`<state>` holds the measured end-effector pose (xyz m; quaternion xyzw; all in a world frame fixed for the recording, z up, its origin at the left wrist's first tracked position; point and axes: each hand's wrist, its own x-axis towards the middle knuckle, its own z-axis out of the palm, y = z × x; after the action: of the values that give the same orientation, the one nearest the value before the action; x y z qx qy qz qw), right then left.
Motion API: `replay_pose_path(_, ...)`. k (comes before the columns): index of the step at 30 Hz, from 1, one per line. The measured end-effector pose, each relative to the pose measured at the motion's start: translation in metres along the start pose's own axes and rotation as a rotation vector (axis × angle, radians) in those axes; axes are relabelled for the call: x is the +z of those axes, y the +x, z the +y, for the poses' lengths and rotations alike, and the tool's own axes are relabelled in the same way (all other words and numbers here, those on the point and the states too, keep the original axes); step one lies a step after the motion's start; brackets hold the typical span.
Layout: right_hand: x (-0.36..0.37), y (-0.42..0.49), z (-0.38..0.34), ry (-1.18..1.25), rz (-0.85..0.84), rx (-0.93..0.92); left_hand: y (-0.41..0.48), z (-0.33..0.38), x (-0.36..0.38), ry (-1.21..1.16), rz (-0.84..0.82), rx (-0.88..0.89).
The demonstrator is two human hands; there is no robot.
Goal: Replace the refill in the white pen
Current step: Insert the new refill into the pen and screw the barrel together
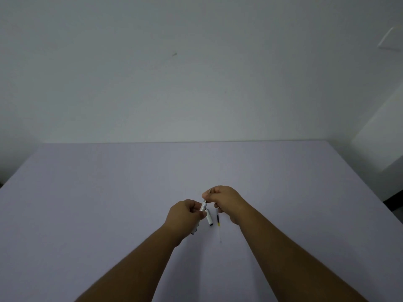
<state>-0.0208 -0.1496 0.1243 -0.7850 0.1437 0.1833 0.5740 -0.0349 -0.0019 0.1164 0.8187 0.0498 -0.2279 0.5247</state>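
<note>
Your left hand (185, 214) grips the white pen barrel (203, 207) above the desk (109, 192), fingers closed round it. Your right hand (224, 199) pinches a thin refill (209, 191) at the barrel's top end. Another refill (218, 219) and a white cap (209, 218) lie on the desk just beside.

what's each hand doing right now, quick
Left hand: closed on the white pen barrel.
Right hand: fingers pinched on a thin refill at the barrel's top.
</note>
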Motion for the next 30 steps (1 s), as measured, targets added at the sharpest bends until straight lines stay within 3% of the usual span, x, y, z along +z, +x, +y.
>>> replay_pose_path(3,0.002,0.0,-0.002,-0.12,0.071,0.022,-0.002,-0.001,0.002,0.008,-0.012,0.007)
replay_pose_path(7,-0.001,-0.004,-0.002,0.021,-0.008,0.024,-0.002,-0.002,0.003,-0.006,-0.015,0.007)
replay_pose_path(15,0.007,0.002,-0.01,-0.076,0.137,0.084,0.003,-0.006,0.009,0.036,0.072,0.014)
replay_pose_path(23,0.006,0.012,0.0,-0.097,0.053,0.092,0.004,-0.015,0.006,-0.095,0.016,-0.073)
replay_pose_path(25,0.003,0.019,0.003,-0.048,0.124,0.083,0.005,-0.02,0.003,-0.17,0.004,-0.104)
replay_pose_path(28,0.0,0.034,0.012,-0.274,0.248,0.066,0.007,-0.028,-0.002,-0.238,-0.008,-0.136)
replay_pose_path(30,0.008,0.042,0.02,-0.49,0.198,0.088,0.01,-0.033,-0.005,-0.262,-0.007,-0.15)
